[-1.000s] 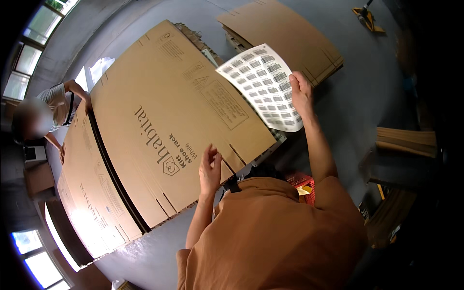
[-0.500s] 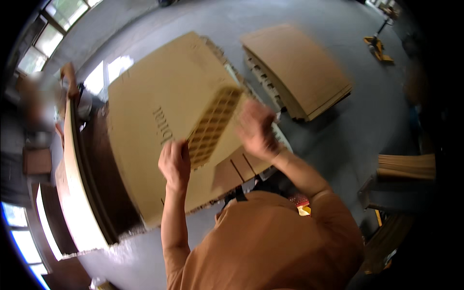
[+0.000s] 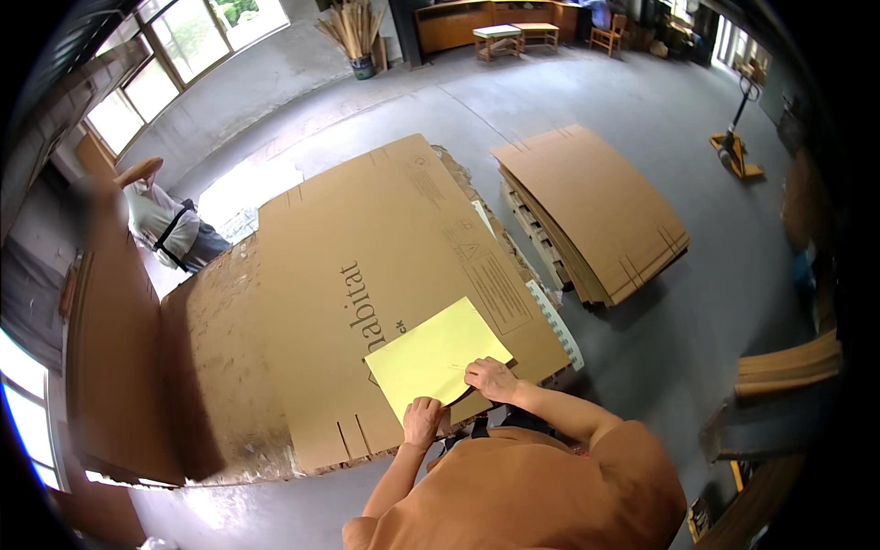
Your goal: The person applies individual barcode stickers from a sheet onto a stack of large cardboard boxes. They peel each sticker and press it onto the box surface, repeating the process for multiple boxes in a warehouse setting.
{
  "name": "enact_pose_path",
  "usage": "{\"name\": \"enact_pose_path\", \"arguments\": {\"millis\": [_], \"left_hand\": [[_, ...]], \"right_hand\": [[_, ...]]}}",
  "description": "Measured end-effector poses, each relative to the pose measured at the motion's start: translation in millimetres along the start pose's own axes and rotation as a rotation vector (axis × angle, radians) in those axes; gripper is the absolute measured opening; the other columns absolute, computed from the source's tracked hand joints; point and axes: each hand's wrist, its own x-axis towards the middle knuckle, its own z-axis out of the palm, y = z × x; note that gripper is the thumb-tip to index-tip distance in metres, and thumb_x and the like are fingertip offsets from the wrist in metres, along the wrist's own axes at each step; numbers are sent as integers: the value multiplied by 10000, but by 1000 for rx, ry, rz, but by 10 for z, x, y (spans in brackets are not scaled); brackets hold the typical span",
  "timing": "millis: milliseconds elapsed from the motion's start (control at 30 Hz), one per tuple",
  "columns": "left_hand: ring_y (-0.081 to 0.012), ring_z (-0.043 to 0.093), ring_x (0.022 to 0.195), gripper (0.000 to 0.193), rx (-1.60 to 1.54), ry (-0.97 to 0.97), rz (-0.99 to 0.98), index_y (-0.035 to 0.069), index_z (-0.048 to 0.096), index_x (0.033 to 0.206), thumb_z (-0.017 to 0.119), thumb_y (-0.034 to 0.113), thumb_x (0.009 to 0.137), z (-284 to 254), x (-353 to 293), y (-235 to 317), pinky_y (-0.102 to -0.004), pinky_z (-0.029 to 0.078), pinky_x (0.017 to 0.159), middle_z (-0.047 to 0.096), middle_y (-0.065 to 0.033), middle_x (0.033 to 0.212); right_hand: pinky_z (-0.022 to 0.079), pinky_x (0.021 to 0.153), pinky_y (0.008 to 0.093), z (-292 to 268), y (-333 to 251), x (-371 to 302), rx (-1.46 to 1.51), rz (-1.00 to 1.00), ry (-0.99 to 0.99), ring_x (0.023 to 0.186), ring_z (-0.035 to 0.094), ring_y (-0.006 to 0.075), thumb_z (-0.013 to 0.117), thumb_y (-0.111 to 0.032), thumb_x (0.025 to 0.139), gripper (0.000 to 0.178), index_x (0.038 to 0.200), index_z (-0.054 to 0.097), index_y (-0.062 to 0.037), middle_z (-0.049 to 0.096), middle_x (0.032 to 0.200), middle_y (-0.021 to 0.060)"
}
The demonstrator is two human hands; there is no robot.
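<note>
A plain yellow sheet (image 3: 440,344) lies across the near part of a large printed cardboard sheet (image 3: 321,247). At its near-left corner my left hand (image 3: 422,422) has its fingers closed on the edge. My right hand (image 3: 492,378) pinches the near edge farther right, its fingertips on top of the paper. Between the two hands that edge bows up slightly, with a dark gap beneath. Both thumbs are mostly hidden.
Left of the cardboard, a person (image 3: 174,220) stands beside an upright brown board (image 3: 119,357). Another cardboard stack (image 3: 596,211) sits on a pallet to the right. A yellow pallet jack (image 3: 733,156) stands far right; stools (image 3: 497,38) are at the back.
The yellow sheet, held up with its grid-patterned side showing, now lies on the cardboard, plain side up. Both hands have come down toward me to its near edge. My view has tilted up.
</note>
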Motion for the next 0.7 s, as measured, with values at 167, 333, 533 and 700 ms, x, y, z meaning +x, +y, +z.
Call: {"name": "enact_pose_path", "arguments": {"millis": [167, 333, 533, 700], "left_hand": [[-273, 573, 934, 118, 117, -216, -57, 99, 611, 872, 641, 210, 846, -285, 13, 94, -392, 471, 774, 610, -61, 929], [-283, 559, 911, 143, 44, -85, -175, 100, 631, 839, 655, 241, 836, -89, -8, 6, -410, 449, 775, 597, -72, 886], [-290, 543, 897, 208, 78, -48, -323, 101, 657, 771, 684, 304, 805, -117, -132, -135, -415, 426, 768, 591, -74, 871], [-317, 589, 845, 242, 88, -55, -344, 71, 668, 770, 674, 309, 812, -116, 20, -193, -447, 463, 727, 616, -121, 843]], "right_hand": [[474, 778, 396, -120, 6, 21, 121, -6, -105, 905, 594, 282, 693, -179, 774, 177, 904, 610, -93, 600, 943, 73], [434, 806, 422, -26, 130, -41, 250, 153, -143, 926, 595, 262, 697, -226, 786, 126, 821, 677, -107, 629, 873, 51], [428, 804, 456, 74, 135, 55, 187, 366, -268, 896, 626, 277, 697, -255, 784, 153, 806, 676, -106, 665, 833, 76], [455, 766, 472, 120, 194, 231, 160, 452, -330, 858, 644, 313, 676, -258, 778, 154, 806, 664, -107, 678, 824, 107]]}}
